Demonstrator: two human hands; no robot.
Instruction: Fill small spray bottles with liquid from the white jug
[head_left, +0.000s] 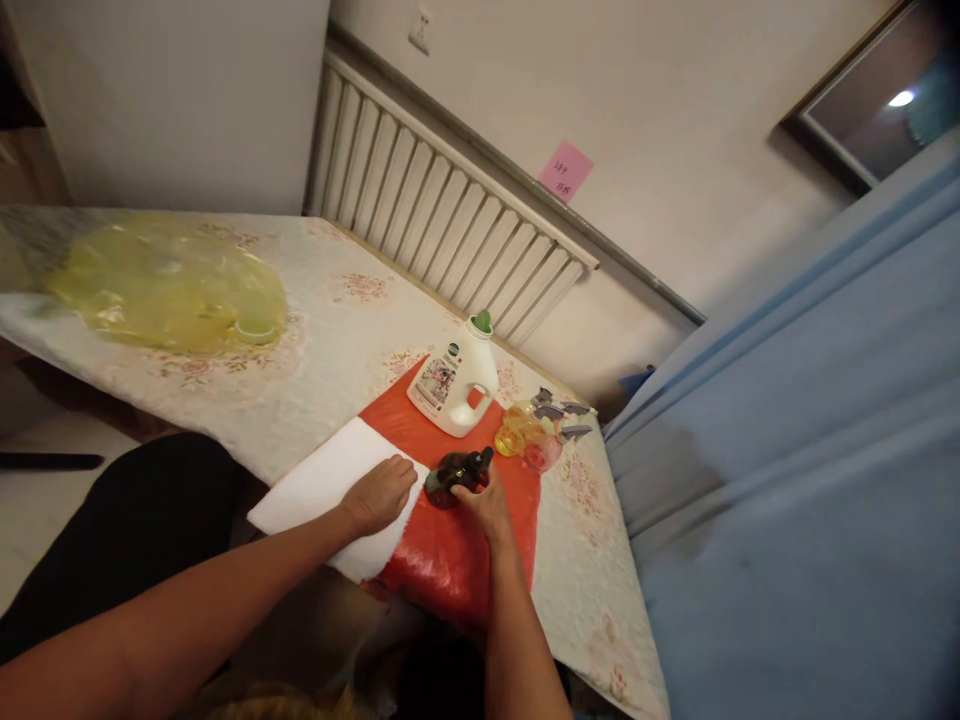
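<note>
My left hand (pixel 381 494) rests palm down on a white cloth (pixel 330 492), fingers curled loosely over its right edge. My right hand (pixel 484 500) grips a small dark bottle with a black cap (pixel 456 472) that lies tilted on a red plastic sheet (pixel 450 550). Just behind it on the red sheet lies a white detergent bottle with a green cap (pixel 457 383). To the right of the dark bottle sit small yellow and pink clear bottles with grey spray heads (pixel 541 430).
The table wears a pale floral cloth (pixel 330 330). A yellow plastic bag (pixel 165 285) lies at its far left. A radiator (pixel 442 215) runs along the wall behind, a pink note (pixel 565 169) stuck above it. A blue curtain (pixel 795 450) hangs on the right.
</note>
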